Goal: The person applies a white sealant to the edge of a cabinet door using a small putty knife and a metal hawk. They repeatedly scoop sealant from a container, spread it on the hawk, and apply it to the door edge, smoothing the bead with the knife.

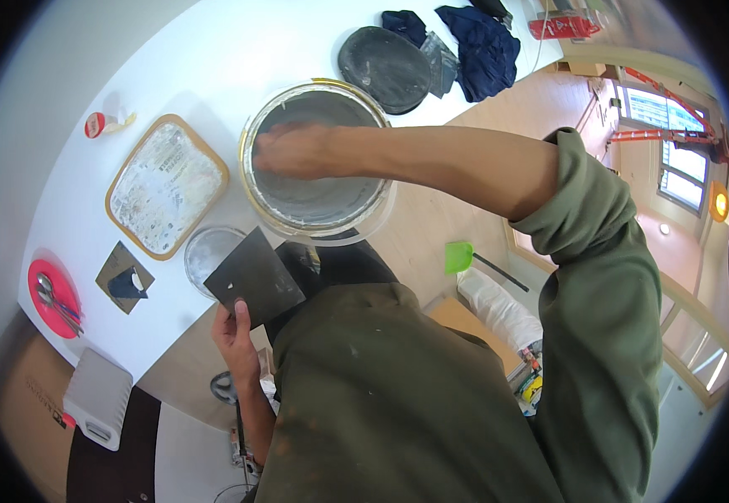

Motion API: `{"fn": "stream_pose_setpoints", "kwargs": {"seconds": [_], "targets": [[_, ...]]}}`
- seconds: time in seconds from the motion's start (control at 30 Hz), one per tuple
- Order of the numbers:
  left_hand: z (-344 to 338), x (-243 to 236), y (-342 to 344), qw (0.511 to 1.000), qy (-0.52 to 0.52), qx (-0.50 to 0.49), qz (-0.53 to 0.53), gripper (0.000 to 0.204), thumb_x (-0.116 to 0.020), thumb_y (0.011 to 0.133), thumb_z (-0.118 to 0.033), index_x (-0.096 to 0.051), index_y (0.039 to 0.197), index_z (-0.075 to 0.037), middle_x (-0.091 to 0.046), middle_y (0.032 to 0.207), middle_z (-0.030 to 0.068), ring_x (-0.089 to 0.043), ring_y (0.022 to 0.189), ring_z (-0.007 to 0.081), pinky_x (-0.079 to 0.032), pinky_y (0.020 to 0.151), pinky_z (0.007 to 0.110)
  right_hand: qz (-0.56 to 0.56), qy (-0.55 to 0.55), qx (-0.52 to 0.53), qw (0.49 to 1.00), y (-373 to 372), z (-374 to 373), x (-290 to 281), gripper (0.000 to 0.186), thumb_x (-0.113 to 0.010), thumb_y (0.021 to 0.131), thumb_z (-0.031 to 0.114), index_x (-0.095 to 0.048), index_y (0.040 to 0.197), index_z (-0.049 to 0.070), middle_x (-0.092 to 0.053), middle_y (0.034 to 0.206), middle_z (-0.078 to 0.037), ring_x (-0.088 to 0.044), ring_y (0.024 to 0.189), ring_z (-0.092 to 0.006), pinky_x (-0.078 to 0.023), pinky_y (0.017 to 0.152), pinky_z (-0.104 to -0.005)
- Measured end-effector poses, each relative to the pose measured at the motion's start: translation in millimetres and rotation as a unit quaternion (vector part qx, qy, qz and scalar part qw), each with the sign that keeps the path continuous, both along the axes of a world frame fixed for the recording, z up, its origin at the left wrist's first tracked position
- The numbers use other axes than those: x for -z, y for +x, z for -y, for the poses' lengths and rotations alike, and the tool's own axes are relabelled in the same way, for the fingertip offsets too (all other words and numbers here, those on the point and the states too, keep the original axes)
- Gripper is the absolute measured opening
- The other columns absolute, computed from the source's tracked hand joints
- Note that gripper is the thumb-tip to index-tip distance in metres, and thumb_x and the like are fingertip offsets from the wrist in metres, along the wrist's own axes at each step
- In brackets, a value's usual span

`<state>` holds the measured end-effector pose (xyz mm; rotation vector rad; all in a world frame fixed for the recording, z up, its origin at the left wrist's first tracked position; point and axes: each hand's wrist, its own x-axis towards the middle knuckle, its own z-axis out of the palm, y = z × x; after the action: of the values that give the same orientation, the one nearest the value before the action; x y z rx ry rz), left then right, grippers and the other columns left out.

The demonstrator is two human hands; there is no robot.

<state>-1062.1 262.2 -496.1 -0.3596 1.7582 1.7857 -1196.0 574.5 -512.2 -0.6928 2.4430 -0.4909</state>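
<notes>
A dark grey square sheet of sandpaper (255, 277) is pinched in my left hand (237, 339), thumb on its upper face, just in front of the bucket. My right arm reaches across into a round bucket (368, 220) with a crusted pale rim and grey, watery-looking contents. Inside it, by the left wall, my right hand (297, 151) has its fingers curled downward. Their tips are hidden, and whatever they hold cannot be made out. Partly under the sandpaper lies a round, whitish, clear-looking lid (208, 251).
Left of the bucket sits a smeared tub (166, 186) with a tan rim. A brown square with a dark folded piece (126, 278), a pink plate (43, 312) with spoons and a small red-capped container (95, 125) share the white table. Behind are a dark round lid (384, 70) and navy cloth (483, 50).
</notes>
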Motion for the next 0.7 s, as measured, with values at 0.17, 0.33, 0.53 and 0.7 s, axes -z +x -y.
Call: {"fn": "stream_pose_setpoints", "kwargs": {"seconds": [0.17, 0.33, 0.53, 0.7], "targets": [[11, 6, 3, 1.0, -0.004, 0.004, -0.003, 0.033, -0.058, 0.101, -0.018, -0.06, 0.127, 0.003, -0.064, 0.122, 0.0086, -0.057, 0.111, 0.0153, -0.041, 0.101, 0.032, 0.01, -0.051, -0.03, 0.998, -1, 1, 20, 0.021, -0.052, 0.09, 0.014, -0.064, 0.102, 0.002, -0.062, 0.105, -0.022, -0.064, 0.101, -0.0401, -0.053, 0.087, -0.0476], [18, 7, 5, 1.0, -0.024, 0.008, -0.011, 0.032, -0.058, 0.101, -0.019, -0.061, 0.125, 0.003, -0.064, 0.121, 0.0087, -0.058, 0.111, 0.0152, -0.041, 0.101, 0.033, -0.017, -0.094, -0.026, 0.995, 5, 3, 34, 0.019, -0.052, 0.089, 0.012, -0.064, 0.1, 0.002, -0.062, 0.104, -0.023, -0.065, 0.099, -0.0402, -0.052, 0.087, -0.0486], [16, 1, 3, 0.999, -0.036, -0.014, -0.016, 0.028, -0.058, 0.102, -0.018, -0.064, 0.118, 0.003, -0.067, 0.112, 0.0088, -0.06, 0.103, 0.0146, -0.044, 0.095, 0.031, 0.009, -0.091, -0.049, 0.995, -5, 2, 35, 0.017, -0.055, 0.087, 0.008, -0.064, 0.098, -0.001, -0.062, 0.105, -0.024, -0.063, 0.1, -0.0393, -0.051, 0.087, -0.0471], [16, -2, 4, 0.999, 0.001, -0.048, -0.01, 0.03, -0.058, 0.101, -0.018, -0.063, 0.12, 0.004, -0.066, 0.115, 0.0092, -0.059, 0.105, 0.0154, -0.044, 0.096, 0.031, 0.045, -0.091, -0.018, 0.995, -5, -6, 13, 0.013, -0.059, 0.084, 0.005, -0.063, 0.094, -0.002, -0.062, 0.1, -0.023, -0.062, 0.093, -0.0387, -0.05, 0.082, -0.0455]]}}
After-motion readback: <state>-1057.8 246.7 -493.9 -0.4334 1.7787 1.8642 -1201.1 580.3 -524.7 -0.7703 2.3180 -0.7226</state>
